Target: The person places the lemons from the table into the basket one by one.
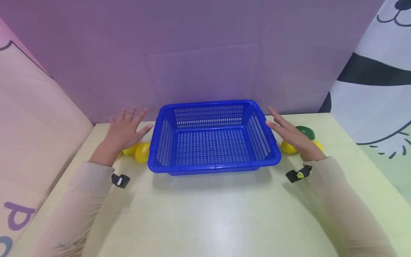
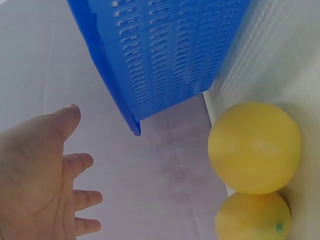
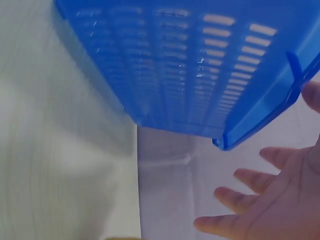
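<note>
Pale wood-grain table (image 1: 208,214), a glossy patch of light near its front; purple backdrop (image 1: 202,39) rising straight behind. To the left, a light-coloured panel (image 1: 41,121) with purple lettering (image 1: 19,216) low down; to the right, a panel (image 1: 379,114) with a black-and-white cartoon figure on it. Blue basket (image 1: 213,166) sits upright on the table, mid-width and toward the back edge, slotted walls and slotted floor, its shadow falling on the wood before it. Just beside its left side, two round yellow fruits (image 1: 142,152), touching each other in the left wrist view. Off its right side, yellow fruits (image 1: 288,147) and a dark green one (image 1: 305,132), partly hidden by the person's arm. The hands stand well apart, one at each end of the basket. Left hand (image 1: 123,134): raised, palm flat, fingers straight and fanned, thumb pointing at the rim but short of it; holds nothing. Right hand (image 1: 290,137): fingers extended and spread, thumb tip right up at the rim; cannot tell if it makes contact; nothing in its grasp. Beige sleeves (image 1: 350,207) on both arms, a small black device (image 1: 120,181) at each wrist.
</note>
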Available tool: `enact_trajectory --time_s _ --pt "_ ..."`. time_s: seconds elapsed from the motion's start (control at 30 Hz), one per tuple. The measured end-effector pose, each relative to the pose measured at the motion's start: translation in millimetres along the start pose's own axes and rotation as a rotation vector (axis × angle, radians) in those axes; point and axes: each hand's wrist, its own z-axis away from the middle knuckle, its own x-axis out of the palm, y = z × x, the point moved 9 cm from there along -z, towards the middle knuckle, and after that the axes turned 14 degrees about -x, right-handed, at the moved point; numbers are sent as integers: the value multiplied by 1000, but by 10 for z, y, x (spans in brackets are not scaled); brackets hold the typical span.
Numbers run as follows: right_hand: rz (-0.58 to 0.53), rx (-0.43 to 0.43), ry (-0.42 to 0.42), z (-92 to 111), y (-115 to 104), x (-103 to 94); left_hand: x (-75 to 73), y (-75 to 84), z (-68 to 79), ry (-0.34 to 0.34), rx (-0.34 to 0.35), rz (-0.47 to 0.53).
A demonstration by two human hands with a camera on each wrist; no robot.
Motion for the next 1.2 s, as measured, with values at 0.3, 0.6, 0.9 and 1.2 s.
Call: enact_trajectory --time_s 0.3,0.6,0.9,1.2 --pt "-93 33 -12 8 22 78 -29 -145 13 25 -14 17" --pt "-227 -13 -45 -41 84 164 -73 -283 48 28 -34 41" --pt "-273 18 -68 -53 155 258 -24 -440 56 24 -38 46" --pt "-444 66 -92 -75 262 347 55 -623 60 -28 -63 64"
